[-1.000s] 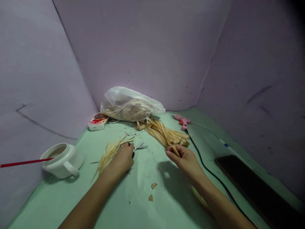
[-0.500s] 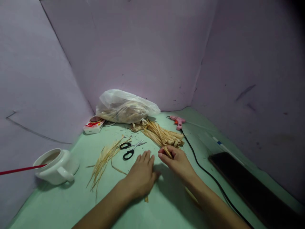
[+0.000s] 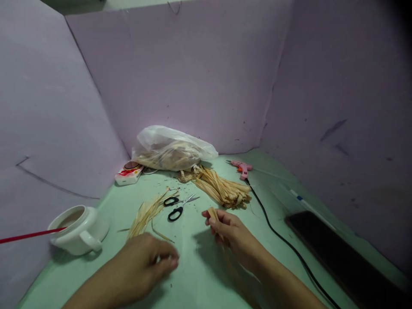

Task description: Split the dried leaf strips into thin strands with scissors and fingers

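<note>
Your left hand (image 3: 146, 262) hangs above the near part of the bench (image 3: 189, 285), its fingers loosely curled and blurred; nothing shows in it, but you cannot be sure that it pinches nothing small. Just beyond it lies a thin heap of loose strips (image 3: 144, 216), and to the right of that the scissors (image 3: 184, 201) rest with their blades a little apart, touched by neither hand. Further right, your right hand (image 3: 230, 227) grips a pale strip (image 3: 211, 213) between thumb and fingers, a short end standing above the pinch and a blurred length seeming to trail below toward you. The step in hand looks like readying this one strip between your two hands; the next move would seem to call for a steady right pinch and a left hand spread enough to meet the strip without bending it. Beyond that right hand and apart from it sits the thick bundle of strips (image 3: 223, 189), and right of it the pink glue gun (image 3: 244, 166).
</note>
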Motion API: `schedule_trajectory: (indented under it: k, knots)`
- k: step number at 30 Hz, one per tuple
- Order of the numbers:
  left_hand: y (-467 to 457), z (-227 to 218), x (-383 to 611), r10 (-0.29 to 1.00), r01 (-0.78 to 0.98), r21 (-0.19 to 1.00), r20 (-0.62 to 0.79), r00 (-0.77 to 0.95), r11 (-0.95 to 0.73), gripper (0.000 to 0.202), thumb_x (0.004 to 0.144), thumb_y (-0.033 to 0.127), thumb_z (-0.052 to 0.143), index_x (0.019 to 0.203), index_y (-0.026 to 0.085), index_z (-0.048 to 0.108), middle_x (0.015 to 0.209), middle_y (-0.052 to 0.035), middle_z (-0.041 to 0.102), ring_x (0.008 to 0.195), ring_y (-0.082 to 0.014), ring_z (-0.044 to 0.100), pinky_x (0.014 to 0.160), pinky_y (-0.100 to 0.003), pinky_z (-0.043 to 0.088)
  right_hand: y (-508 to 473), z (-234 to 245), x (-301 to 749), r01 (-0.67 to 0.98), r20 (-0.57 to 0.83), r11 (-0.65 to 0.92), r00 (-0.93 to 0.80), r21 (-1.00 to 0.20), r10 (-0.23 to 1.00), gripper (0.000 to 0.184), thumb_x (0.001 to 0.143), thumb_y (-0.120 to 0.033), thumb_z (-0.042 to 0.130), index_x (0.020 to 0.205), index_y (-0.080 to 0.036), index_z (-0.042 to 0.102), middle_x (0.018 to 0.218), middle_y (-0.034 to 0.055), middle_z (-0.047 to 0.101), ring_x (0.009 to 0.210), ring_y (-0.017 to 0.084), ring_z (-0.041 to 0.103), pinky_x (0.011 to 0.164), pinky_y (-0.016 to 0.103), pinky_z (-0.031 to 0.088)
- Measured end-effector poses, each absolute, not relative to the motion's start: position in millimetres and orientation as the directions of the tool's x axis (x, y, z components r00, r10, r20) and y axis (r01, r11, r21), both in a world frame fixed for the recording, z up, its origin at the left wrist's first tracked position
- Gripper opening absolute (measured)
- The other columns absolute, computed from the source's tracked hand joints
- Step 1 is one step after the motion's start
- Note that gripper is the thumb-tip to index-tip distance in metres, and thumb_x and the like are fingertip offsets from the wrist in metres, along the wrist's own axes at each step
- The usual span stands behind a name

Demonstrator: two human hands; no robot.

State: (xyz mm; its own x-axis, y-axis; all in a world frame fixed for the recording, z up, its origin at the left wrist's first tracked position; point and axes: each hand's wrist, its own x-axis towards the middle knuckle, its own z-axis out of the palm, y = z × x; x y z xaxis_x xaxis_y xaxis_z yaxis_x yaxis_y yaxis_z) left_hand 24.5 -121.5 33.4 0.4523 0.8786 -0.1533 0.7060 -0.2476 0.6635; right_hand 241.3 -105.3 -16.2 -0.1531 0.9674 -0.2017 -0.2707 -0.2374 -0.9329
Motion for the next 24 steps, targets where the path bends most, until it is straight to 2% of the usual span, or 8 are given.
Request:
schedule_trajectory:
  k: [3, 6, 8, 11, 15, 17, 20, 24]
  knots:
    - [-99.6, 24.4, 66.4, 0.923, 0.607, 0.788, -0.148, 0.355, -0.107, 0.024, 0.072, 0.034, 0.05, 0.07, 0.014, 0.064, 0.055, 0.0019, 0.053, 0.052, -0.0102, 0.044, 0.051, -0.02, 0.031, -107.5, -20.5, 233.2, -0.429, -0.209, -0.287, -0.221, -0.857, 0.953, 0.024, 0.063, -0.029, 0.065, 0.083, -0.015, 0.063, 0.082, 0.004, 0.054, 0.065, 0.01, 0.047, 0.049, 0.019, 0.034]
    - [-92.9, 5.2, 93.7, 0.951, 0.379, 0.925, -0.117, 0.287, 0.0, 0.025, 0.068, 0.035, 0.054, 0.068, 0.011, 0.062, 0.059, -0.0014, 0.058, 0.057, -0.012, 0.049, 0.055, -0.021, 0.036, -109.7, -25.0, 227.8, -0.452, -0.101, -0.213, -0.258, -0.866, 0.961, 0.027, 0.061, -0.022, 0.067, 0.087, -0.017, 0.063, 0.077, 0.003, 0.057, 0.064, 0.011, 0.049, 0.055, 0.021, 0.037]
    - [-94.0, -5.4, 100.4, 0.955, 0.232, 0.971, -0.121, 0.271, 0.057, 0.024, 0.065, 0.035, 0.057, 0.062, 0.011, 0.06, 0.056, -0.002, 0.057, 0.054, -0.0119, 0.05, 0.053, -0.022, 0.037, -111.3, -26.8, 225.8, -0.455, -0.048, -0.17, -0.268, -0.874, 0.962, 0.033, 0.061, -0.022, 0.069, 0.093, -0.018, 0.062, 0.08, 0.0035, 0.059, 0.067, 0.013, 0.052, 0.062, 0.023, 0.039]
    - [-96.3, -13.9, 98.0, 0.962, 0.148, 0.977, -0.182, 0.206, 0.153, 0.026, 0.062, 0.036, 0.059, 0.054, 0.012, 0.054, 0.045, 0.0009, 0.051, 0.041, -0.0075, 0.042, 0.041, -0.018, 0.03, -112.3, -28.0, 225.5, -0.41, -0.081, -0.181, -0.25, -0.894, 0.965, 0.033, 0.063, -0.027, 0.068, 0.094, -0.017, 0.061, 0.08, 0.0041, 0.061, 0.07, 0.015, 0.054, 0.067, 0.027, 0.04]
    - [-95.7, -18.9, 87.9, 0.946, 0.196, 0.96, -0.243, 0.217, 0.202, 0.032, 0.063, 0.041, 0.058, 0.05, 0.014, 0.047, 0.032, 0.006, 0.039, 0.029, -0.0039, 0.029, 0.033, -0.017, 0.02, -110.0, -27.5, 227.5, -0.273, -0.215, -0.248, -0.147, -0.929, 0.966, 0.026, 0.06, -0.034, 0.069, 0.071, -0.012, 0.062, 0.06, 0.0015, 0.058, 0.054, 0.011, 0.049, 0.053, 0.023, 0.035]
    - [-95.0, -20.1, 84.8, 0.948, 0.185, 0.965, -0.226, 0.225, 0.187, 0.032, 0.063, 0.042, 0.059, 0.051, 0.014, 0.047, 0.033, 0.0068, 0.038, 0.029, -0.0037, 0.028, 0.033, -0.017, 0.02, -108.6, -26.4, 228.2, -0.275, -0.248, -0.272, -0.12, -0.922, 0.961, 0.025, 0.056, -0.033, 0.071, 0.066, -0.013, 0.059, 0.055, -0.001, 0.054, 0.049, 0.009, 0.045, 0.049, 0.021, 0.031]
    - [-94.6, -20.0, 83.1, 0.958, 0.114, 0.977, -0.203, 0.204, 0.183, 0.031, 0.059, 0.04, 0.062, 0.052, 0.014, 0.048, 0.036, 0.007, 0.038, 0.032, -0.0036, 0.031, 0.033, -0.016, 0.022, -108.2, -24.2, 228.3, -0.281, -0.214, -0.243, -0.13, -0.929, 0.968, 0.026, 0.053, -0.031, 0.072, 0.066, -0.013, 0.058, 0.053, -0.0028, 0.052, 0.048, 0.007, 0.043, 0.048, 0.02, 0.03]
    - [-95.8, -19.5, 83.6, 0.937, 0.014, 0.971, -0.232, 0.262, 0.237, 0.025, 0.062, 0.036, 0.061, 0.059, 0.013, 0.051, 0.039, 0.005, 0.043, 0.032, -0.0043, 0.036, 0.032, -0.015, 0.024, -110.4, -22.9, 227.1, -0.325, -0.19, -0.282, -0.288, -0.903, 0.939, 0.03, 0.057, -0.033, 0.07, 0.077, -0.013, 0.057, 0.058, -0.0001, 0.056, 0.05, 0.009, 0.047, 0.047, 0.02, 0.03]
